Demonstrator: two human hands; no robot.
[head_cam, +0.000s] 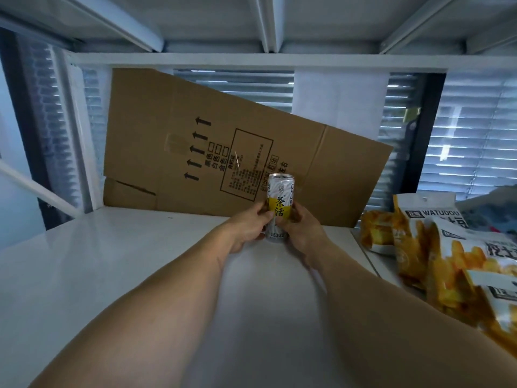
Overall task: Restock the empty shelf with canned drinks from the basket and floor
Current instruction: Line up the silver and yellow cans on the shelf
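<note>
**Mia:** What is the person holding?

**Ben:** A tall thin silver can with a yellow band and dark letters (pixel 279 208). It stands up straight, and its bottom looks like it sits on the flat white metal shelf (pixel 112 275), near the middle and toward the back.

**Mia:** Which hand has it?

**Ben:** Both. The left hand (pixel 247 229) is at the can's 9 o'clock side. Its fingers (pixel 264 211) curl round the lower half. The right hand (pixel 303 229) is at the 3 o'clock side, and its fingers (pixel 296 212) curl round the can too. So the can is squeezed between the two hands.

**Mia:** What is behind the can?

**Ben:** A big flat brown cardboard sheet with black arrows and a printed box (pixel 212 141). It leans against the back of the shelf, at 12 o'clock from the can, and is tilted down on its right end.

**Mia:** And on the side?

**Ben:** At 3 o'clock, well apart from the can, are white and orange snack bags (pixel 436 247), piled close together. Behind everything are grey window blinds (pixel 475 135). Over the top is another white shelf (pixel 251 21).
</note>
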